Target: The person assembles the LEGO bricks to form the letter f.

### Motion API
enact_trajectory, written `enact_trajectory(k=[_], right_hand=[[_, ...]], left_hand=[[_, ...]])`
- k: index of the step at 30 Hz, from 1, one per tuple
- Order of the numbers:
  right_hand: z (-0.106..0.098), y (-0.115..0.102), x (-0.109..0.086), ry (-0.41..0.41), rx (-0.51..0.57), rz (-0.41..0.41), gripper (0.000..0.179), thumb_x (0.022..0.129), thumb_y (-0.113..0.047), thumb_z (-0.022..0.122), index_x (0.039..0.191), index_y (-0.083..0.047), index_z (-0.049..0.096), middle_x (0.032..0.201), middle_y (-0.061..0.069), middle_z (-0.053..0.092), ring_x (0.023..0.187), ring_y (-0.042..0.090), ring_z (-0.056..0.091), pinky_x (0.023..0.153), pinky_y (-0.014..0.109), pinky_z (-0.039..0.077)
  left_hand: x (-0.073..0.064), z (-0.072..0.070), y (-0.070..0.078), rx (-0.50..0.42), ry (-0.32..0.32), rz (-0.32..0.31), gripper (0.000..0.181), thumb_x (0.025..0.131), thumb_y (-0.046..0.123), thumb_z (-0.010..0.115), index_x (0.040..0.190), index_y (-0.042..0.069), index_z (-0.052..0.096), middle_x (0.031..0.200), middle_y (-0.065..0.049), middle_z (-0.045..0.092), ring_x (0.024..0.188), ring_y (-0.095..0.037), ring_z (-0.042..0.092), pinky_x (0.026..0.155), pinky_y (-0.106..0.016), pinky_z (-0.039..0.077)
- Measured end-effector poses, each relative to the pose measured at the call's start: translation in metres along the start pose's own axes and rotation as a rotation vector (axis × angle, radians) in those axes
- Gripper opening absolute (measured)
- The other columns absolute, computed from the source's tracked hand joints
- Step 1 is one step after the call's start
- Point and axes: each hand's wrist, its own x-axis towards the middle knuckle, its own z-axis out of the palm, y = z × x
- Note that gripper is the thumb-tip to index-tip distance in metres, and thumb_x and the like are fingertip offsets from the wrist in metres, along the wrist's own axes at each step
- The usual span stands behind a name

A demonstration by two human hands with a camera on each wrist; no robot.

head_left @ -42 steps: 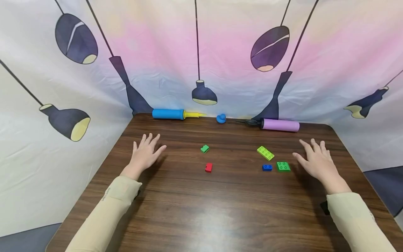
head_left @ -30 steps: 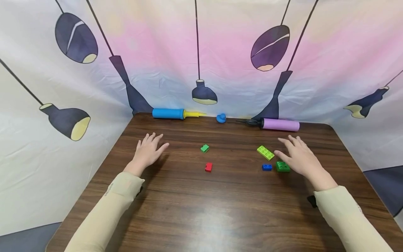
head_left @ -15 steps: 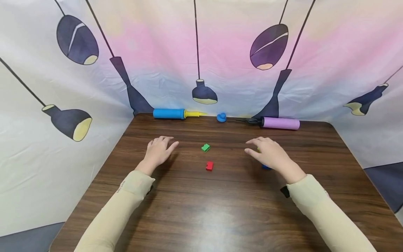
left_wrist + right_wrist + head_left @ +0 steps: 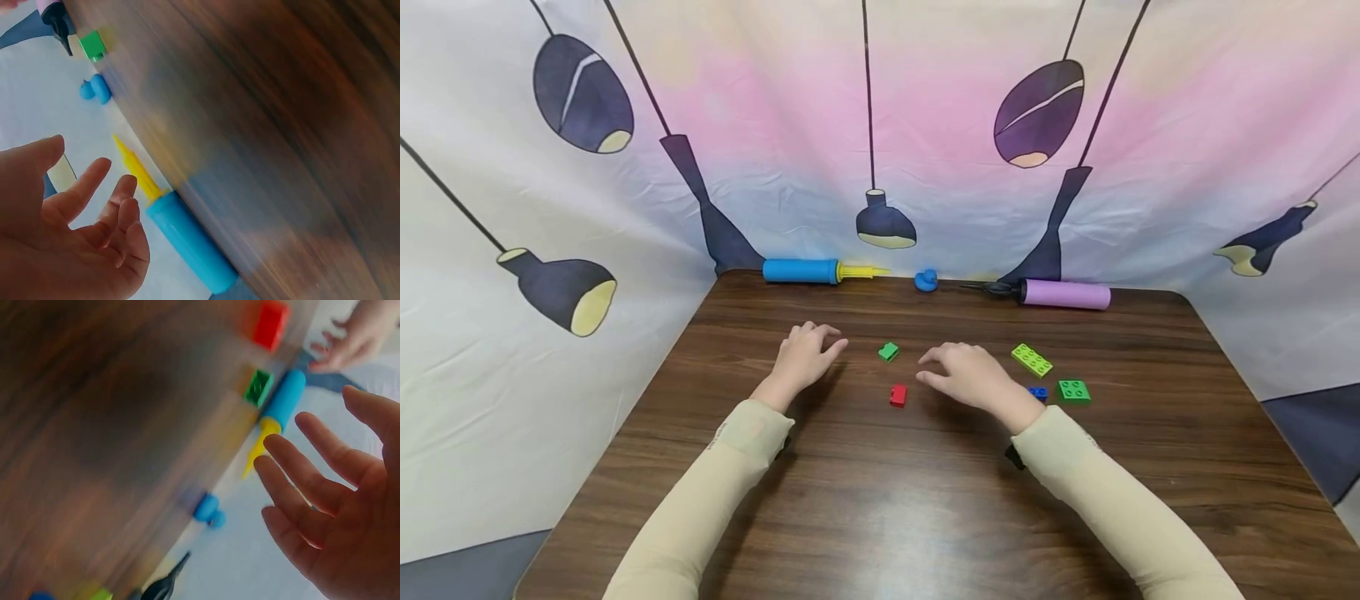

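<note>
My left hand (image 4: 801,358) hovers over the table to the left of a small green brick (image 4: 888,352), holding nothing, its fingers loosely bent in the left wrist view. To the right of a small red brick (image 4: 898,396) is my right hand (image 4: 972,374), also with nothing in it and its fingers relaxed. Neither hand touches a brick. Behind the right wrist, a blue brick (image 4: 1039,393) is partly hidden. A lime green brick (image 4: 1032,360) and a wider green brick (image 4: 1073,392) lie farther right.
Along the back edge of the wooden table (image 4: 880,500) lie a blue hand pump (image 4: 801,271) with a yellow nozzle, a blue rubber duck (image 4: 927,281) and a purple hand pump (image 4: 1066,294) with a black nozzle. A printed cloth (image 4: 775,125) hangs close behind.
My right hand has swept left over the bricks on the right and now stands near the red one. The left hand has moved a shorter way right. The bricks have not moved.
</note>
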Motion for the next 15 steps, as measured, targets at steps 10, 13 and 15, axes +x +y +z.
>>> enact_trajectory(k=[10,13,15], right_hand=[[0.018,-0.026,0.018,-0.127,-0.049,0.031,0.036,0.094,-0.042,0.062,0.12,-0.017,0.067,0.114,0.001,0.064,0.105,0.019,0.06,0.087,0.038,0.047],[0.019,-0.027,0.021,-0.169,-0.053,0.031,0.038,0.093,-0.042,0.063,0.122,-0.018,0.066,0.114,0.002,0.064,0.107,0.02,0.059,0.089,0.04,0.046],[0.021,-0.027,0.022,-0.192,-0.059,0.026,0.039,0.093,-0.042,0.063,0.123,-0.018,0.066,0.114,0.001,0.064,0.108,0.02,0.058,0.09,0.039,0.046]], left_hand=[[0.008,0.007,0.011,-0.088,-0.08,0.014,0.036,0.097,0.037,0.058,0.118,0.01,0.067,0.109,-0.012,0.06,0.106,-0.032,0.047,0.091,-0.051,0.035],[0.012,0.011,0.015,-0.059,-0.074,0.045,0.033,0.095,0.036,0.062,0.116,0.011,0.068,0.109,-0.01,0.06,0.105,-0.031,0.047,0.091,-0.05,0.037],[0.014,0.013,0.017,-0.033,-0.067,0.07,0.031,0.093,0.034,0.065,0.114,0.011,0.068,0.108,-0.009,0.06,0.103,-0.03,0.047,0.09,-0.049,0.038]])
